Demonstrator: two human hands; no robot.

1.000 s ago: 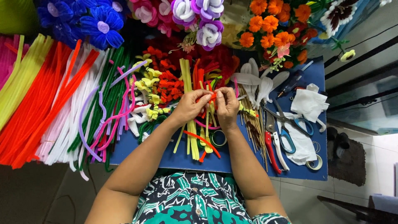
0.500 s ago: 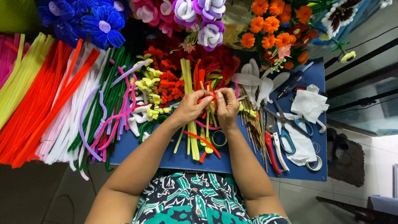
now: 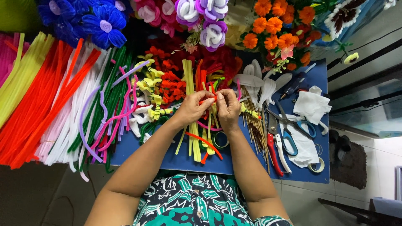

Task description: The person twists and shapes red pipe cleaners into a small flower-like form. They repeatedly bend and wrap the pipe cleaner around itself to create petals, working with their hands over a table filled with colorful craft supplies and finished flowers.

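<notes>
My left hand [image 3: 193, 108] and my right hand [image 3: 228, 109] meet over the middle of a blue mat [image 3: 142, 152]. Between their fingertips they pinch a red pipe cleaner [image 3: 208, 100], held level just above the mat. Under the hands lies a bundle of yellow-green pipe cleaners [image 3: 192, 125] running toward me, with loose red pieces [image 3: 204, 144] and a small tape ring [image 3: 220, 140] beside it. Curled red and yellow pipe cleaner pieces [image 3: 167, 88] sit just left of my left hand.
Long pipe cleaners in yellow, red, white, green and pink [image 3: 54, 104] cover the left side. Finished flowers, blue [image 3: 100, 25], purple-white [image 3: 209, 21] and orange [image 3: 276, 29], line the far edge. Scissors [image 3: 293, 125], red-handled pliers [image 3: 274, 146], thin sticks [image 3: 253, 125], white tissue [image 3: 312, 104] lie right.
My two hands stay in the same spot; the fingers have shifted slightly, drawing closer together on the red pipe cleaner. Everything on the mat is unmoved.
</notes>
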